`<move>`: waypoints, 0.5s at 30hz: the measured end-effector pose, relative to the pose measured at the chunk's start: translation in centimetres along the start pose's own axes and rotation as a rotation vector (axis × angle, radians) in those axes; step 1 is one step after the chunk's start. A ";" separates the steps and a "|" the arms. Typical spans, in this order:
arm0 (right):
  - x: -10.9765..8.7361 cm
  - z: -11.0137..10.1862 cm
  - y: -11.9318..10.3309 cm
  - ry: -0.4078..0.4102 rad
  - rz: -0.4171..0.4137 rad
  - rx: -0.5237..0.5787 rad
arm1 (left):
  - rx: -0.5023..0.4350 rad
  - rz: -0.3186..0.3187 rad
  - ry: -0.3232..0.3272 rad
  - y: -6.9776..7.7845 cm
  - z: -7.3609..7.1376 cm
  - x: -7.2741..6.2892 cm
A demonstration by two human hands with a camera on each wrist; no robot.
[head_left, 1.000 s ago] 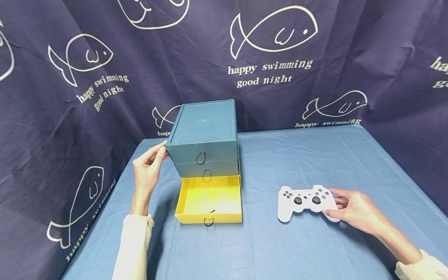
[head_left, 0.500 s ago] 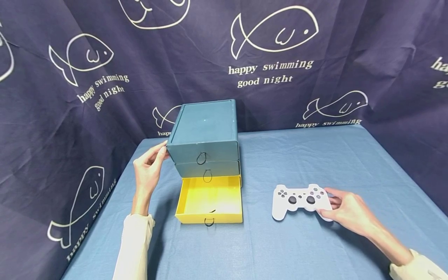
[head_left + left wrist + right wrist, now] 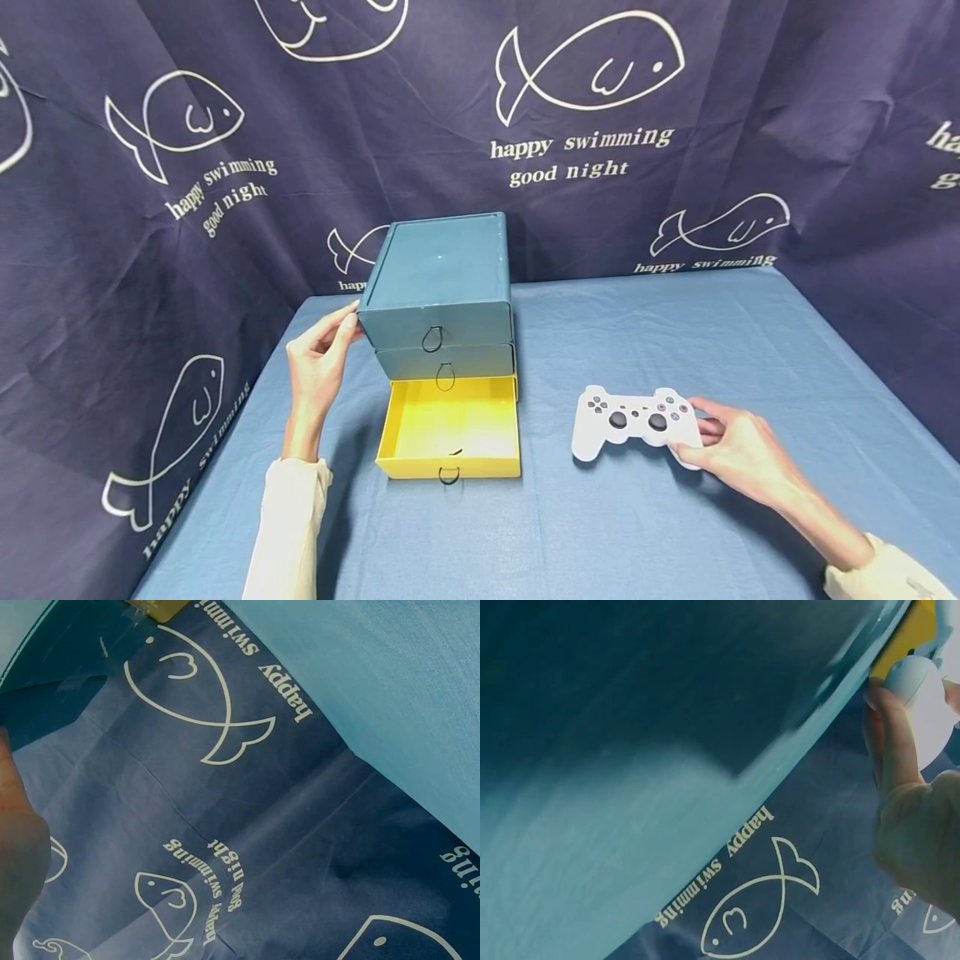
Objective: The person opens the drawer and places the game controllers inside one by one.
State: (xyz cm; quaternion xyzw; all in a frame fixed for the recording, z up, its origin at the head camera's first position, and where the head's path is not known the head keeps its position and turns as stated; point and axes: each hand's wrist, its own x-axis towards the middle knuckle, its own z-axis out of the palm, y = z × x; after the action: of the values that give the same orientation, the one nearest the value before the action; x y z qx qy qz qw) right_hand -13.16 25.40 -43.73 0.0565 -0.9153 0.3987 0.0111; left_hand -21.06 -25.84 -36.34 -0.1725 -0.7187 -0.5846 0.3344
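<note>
My right hand pinches the right grip of a white game controller, thumb on its face and fingers behind. The controller is held over the blue cloth, buttons and two black sticks facing me. In the right wrist view, the rounded white end of the controller sits between thumb and fingers. At the left, my left hand holds the upper left front edge of a blue drawer cabinet, its fingertips partly hidden. The cabinet's yellow bottom drawer is pulled out, with a small dark mark inside.
Two blue drawers, the top drawer and the middle drawer, are closed and have black loop pulls. Blue cloth covers the table. A dark blue curtain with white fish drawings hangs behind and along both sides.
My right hand has moved left with the controller, bringing it nearer the yellow drawer and slightly up in view. The left hand and the cabinet stay in place.
</note>
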 end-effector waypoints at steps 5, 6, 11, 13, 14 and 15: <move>0.0 0.3 -0.6 -0.001 0.003 0.031 | 0.013 -0.004 0.002 0.0 0.0 0.0; 0.0 0.4 -0.8 -0.004 0.006 0.040 | 0.016 -0.006 0.003 0.0 0.0 0.0; 0.0 0.9 -1.4 0.001 0.027 0.060 | 0.016 -0.011 0.003 0.0 -0.1 0.0; 0.0 1.1 -1.6 0.005 0.029 0.070 | 0.017 -0.010 0.003 0.0 -0.1 0.0; 0.0 1.1 -1.7 0.008 0.030 0.077 | 0.017 -0.009 0.003 0.0 -0.1 0.0; 0.0 1.2 -1.8 0.009 0.031 0.088 | 0.019 -0.008 0.003 0.0 -0.1 0.0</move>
State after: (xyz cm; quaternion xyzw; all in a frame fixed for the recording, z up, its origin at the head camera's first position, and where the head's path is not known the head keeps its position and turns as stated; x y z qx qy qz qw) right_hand -12.93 23.34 -43.23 0.0410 -0.8976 0.4389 0.0066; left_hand -21.03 -25.92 -36.34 -0.1657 -0.7244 -0.5794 0.3347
